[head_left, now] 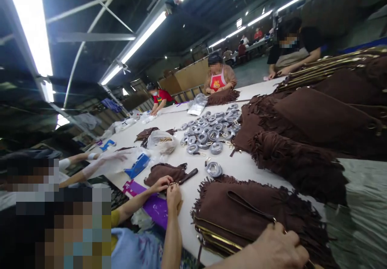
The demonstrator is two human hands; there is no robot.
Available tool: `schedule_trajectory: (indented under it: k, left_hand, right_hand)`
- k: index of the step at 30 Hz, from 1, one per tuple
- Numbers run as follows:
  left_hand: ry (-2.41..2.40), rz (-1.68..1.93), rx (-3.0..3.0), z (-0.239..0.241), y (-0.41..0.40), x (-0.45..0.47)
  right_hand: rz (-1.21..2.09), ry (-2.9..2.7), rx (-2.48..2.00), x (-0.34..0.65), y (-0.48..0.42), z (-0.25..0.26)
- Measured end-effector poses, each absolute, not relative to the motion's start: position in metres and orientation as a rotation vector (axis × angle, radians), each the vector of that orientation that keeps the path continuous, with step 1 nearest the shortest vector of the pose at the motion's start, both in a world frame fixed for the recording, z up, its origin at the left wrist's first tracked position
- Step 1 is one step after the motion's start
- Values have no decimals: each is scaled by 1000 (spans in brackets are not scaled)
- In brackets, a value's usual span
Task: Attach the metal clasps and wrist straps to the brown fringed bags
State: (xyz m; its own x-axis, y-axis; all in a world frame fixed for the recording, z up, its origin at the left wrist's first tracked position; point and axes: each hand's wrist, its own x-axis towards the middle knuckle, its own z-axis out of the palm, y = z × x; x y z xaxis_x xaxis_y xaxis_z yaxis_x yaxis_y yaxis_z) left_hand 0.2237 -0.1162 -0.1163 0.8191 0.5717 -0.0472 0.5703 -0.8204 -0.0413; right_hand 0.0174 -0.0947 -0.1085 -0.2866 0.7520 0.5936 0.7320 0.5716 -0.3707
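Under right hand (279, 249), half-hidden fringed bag (242, 212)

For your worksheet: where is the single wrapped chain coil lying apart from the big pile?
The lone coil lies mid-table, just beyond the nearest fringed brown bag.

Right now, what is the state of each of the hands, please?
Left hand: not in view.
Right hand: closed on the near edge of the brown fringed suede bag, by its gold zipper.

Bagged metal chains (208, 134) beside stacked brown fringed bags (317, 120).
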Motion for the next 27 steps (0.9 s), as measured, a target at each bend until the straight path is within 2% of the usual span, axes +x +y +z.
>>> schedule_trajectory:
  k: [4,11,19,27]
  left_hand:
    - [-801,64,-2885,-112,-121,226]
    - [-660,1,-2722,-125,-128,228]
    - [-711,36,-2733,-123,-129,229]
    - [-643,87,-2710,-145,-125,234]
  right_hand:
    - [65,-1972,-1324,-38,-87,-123]
    - [57,-1895,-1398,-63,-86,-153]
    - [57,-1884,-1375,-62,-88,-152]
    - [57,-1924,-1370,-52,-86,-138]
